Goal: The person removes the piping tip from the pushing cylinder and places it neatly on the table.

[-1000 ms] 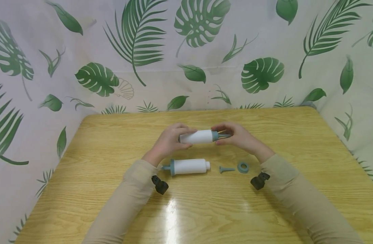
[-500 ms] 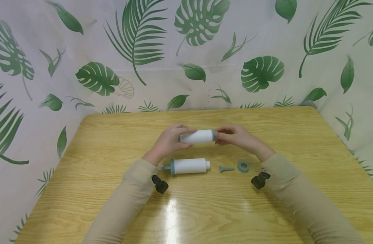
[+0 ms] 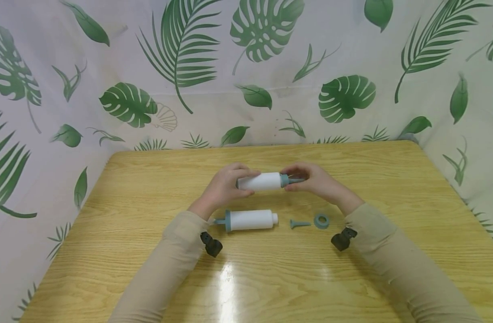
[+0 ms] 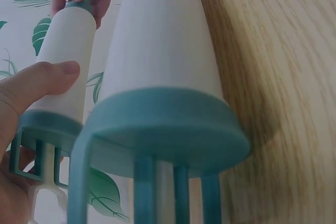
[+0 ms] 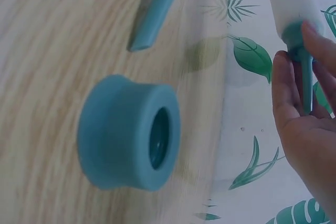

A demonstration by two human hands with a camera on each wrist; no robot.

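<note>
In the head view, my left hand [image 3: 225,183] grips a white icing syringe [image 3: 264,181] above the table, its thumb along the barrel in the left wrist view. My right hand [image 3: 316,180] has its fingertips round the teal ring collar [image 5: 295,36] at the syringe's right end. A slim teal nozzle [image 5: 307,85] sticks out of that collar toward the right palm. Below lies a second icing syringe [image 3: 251,220], its teal handle end to the left and its bare white neck to the right. A loose nozzle [image 3: 300,224] and a loose ring collar [image 3: 321,221] lie right of it.
The wooden table [image 3: 295,278] has its far edge against a leaf-printed cloth [image 3: 270,116]. Black wrist cameras [image 3: 211,245] hang below both sleeves, close to the tabletop parts.
The right fingers closed over the collar half a second ago, hiding the nozzle. Now they have shifted back and the nozzle shows again. The left hand and the table parts have stayed put.
</note>
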